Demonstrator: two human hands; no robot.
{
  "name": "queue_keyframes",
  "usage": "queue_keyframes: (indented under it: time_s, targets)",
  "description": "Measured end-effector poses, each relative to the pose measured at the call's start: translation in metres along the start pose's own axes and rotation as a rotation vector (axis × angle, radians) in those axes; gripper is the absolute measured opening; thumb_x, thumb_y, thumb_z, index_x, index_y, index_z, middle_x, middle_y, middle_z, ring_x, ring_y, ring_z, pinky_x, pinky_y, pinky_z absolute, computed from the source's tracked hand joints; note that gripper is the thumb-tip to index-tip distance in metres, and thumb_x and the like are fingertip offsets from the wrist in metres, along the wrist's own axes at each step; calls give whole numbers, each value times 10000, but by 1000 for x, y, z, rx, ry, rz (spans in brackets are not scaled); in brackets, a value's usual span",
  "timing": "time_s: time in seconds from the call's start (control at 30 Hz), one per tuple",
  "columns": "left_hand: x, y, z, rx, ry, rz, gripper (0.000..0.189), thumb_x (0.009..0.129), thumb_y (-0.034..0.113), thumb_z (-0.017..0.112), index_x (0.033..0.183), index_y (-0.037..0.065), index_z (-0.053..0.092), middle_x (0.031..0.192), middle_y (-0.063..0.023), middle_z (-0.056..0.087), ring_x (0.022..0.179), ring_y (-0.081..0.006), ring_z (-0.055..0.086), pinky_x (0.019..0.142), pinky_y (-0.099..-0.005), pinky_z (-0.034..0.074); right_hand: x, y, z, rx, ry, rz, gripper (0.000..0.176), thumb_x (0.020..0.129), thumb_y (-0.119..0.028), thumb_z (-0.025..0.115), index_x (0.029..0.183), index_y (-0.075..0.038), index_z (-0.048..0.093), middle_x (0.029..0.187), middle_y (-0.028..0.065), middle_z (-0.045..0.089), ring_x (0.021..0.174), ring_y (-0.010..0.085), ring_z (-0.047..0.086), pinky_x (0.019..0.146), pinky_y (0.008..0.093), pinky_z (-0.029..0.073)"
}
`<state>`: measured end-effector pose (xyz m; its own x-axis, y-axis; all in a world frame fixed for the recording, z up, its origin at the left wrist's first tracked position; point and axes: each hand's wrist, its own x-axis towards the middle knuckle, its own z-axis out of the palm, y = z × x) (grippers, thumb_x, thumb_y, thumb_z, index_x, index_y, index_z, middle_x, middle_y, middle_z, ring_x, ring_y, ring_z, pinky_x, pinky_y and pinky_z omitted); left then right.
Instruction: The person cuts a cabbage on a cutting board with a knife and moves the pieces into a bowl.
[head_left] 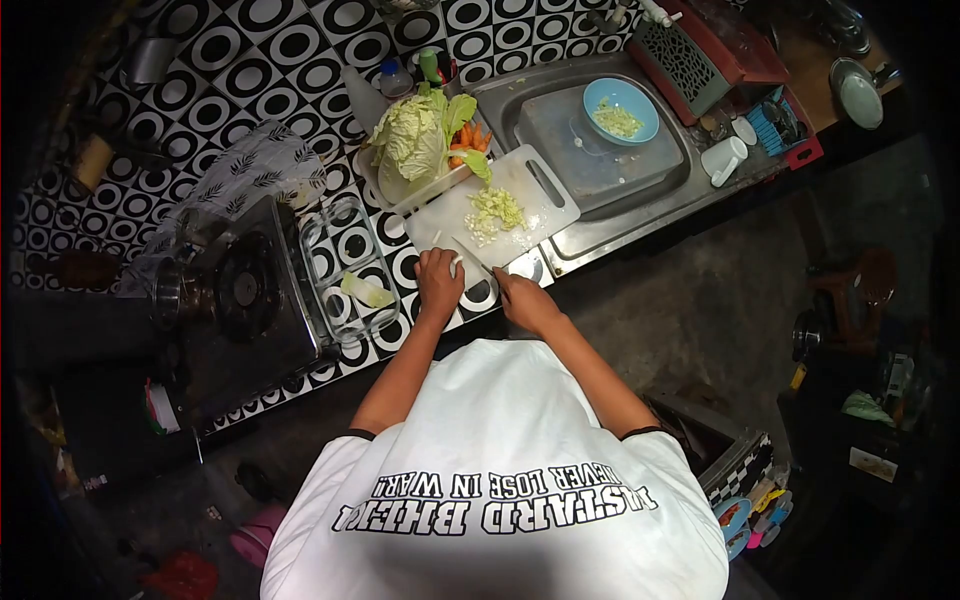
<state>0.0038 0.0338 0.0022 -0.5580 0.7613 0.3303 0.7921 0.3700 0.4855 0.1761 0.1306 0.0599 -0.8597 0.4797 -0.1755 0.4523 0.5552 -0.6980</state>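
Note:
My left hand (pixel 440 282) is at the near-left corner of the white cutting board (pixel 550 235), its fingers curled over a pale piece of cabbage (pixel 457 262) that they mostly hide. My right hand (pixel 525 302) is closed around the handle of a knife (pixel 472 253), whose blade lies over the board beside my left fingers. Chopped cabbage (pixel 497 208) forms a loose pile on the board, with small white bits around it. Behind the board, a napa cabbage (pixel 413 140) and several carrots (pixel 470 140) sit in a clear container.
To the left, a glass dish (pixel 355 325) holds a cabbage piece (pixel 367 290), next to a gas stove (pixel 245 285). On the right, a blue bowl (pixel 645 100) with chopped vegetable stands in the steel sink (pixel 510 95). A white mug (pixel 722 160) lies near the dish rack (pixel 690 65).

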Motion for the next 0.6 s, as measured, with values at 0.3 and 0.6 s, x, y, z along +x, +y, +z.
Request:
queue_keyframes:
  time_s: [0.3,0.6]
  targets:
    - [2,-1,1,-8,-30,-13,142,785,106,684,910,55,640,943,-96,603,997,-317,535,854,-448,399,4,-8,4,60,-4,15,420,869,-43,540,1279,40,509,942,285,654,912,442,633,804,491,500]
    - [2,-6,1,-27,-46,-1,131,792,122,690,898,71,632,934,-86,611,988,-305,540,842,-440,408,5,-17,7,136,73,103,243,881,-74,591,1095,18,519,833,282,656,823,459,640,746,509,500]
